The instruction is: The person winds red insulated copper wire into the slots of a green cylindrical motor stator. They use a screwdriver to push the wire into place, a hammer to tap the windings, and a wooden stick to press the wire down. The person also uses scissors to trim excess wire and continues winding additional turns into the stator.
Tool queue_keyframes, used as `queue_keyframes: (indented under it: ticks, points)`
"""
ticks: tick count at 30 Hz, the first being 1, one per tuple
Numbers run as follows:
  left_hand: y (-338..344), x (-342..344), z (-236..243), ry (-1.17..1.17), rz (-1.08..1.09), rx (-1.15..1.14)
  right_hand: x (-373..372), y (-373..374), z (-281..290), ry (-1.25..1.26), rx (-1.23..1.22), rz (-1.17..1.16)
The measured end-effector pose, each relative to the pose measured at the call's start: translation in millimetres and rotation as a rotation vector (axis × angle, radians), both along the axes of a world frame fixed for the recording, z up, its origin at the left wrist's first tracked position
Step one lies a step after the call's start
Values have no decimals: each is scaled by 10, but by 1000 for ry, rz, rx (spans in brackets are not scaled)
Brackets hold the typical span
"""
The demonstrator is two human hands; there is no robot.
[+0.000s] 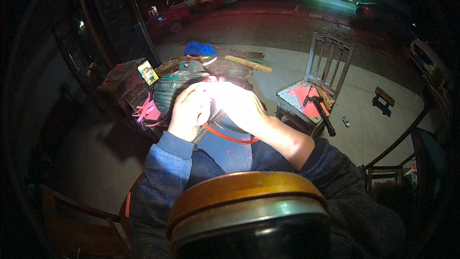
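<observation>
My left hand [188, 108] and my right hand [245, 107] meet in front of me, with fingers curled and pressed together near the same spot. A strong light washes out the fingertips, so what they pinch cannot be made out; a bit of red shows there. Below the hands curves a bundle of thin red wire or tubing [230, 137], passing beneath my right wrist. Just beyond my left hand lies a green ribbed motor housing [173, 88] on a worn wooden bench [235, 74]. A blue-grey surface [230, 156] shows between my legs.
Pink strips [147, 111] and a small picture card [148, 73] are left of the housing. Behind are a blue cloth [200, 48] and a wooden slat [249, 63]. A chair [311, 84] at right carries a black tool [317, 103]. An orange-rimmed round object [249, 182] fills the bottom.
</observation>
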State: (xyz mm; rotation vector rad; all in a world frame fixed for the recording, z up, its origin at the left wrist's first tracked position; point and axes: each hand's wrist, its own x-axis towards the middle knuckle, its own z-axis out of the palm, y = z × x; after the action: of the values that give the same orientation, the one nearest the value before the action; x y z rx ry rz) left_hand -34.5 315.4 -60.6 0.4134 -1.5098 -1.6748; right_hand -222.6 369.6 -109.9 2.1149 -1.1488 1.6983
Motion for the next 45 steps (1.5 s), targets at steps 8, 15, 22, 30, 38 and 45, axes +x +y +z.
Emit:
queue_keyframes:
  ticks: [8,15,22,30,38,45]
  points:
    - [-23,-104,-101,132,29,132,0,5,129,137,81,-79]
    - [133,-101,-109,87,-29,122,-110,-131,50,149,91,-155]
    - [71,-134,-25,7,-43,246,-223,-167,-111,-1,183,29]
    - [-131,-19,-77,4,29,227,-271,-219,-314,-14,16,-39]
    - [-174,137,1,137,-115,314,-389,13,-323,-200,255,-163]
    - [-305,168,-38,279,-191,380,-215,376,15,292,35,-130]
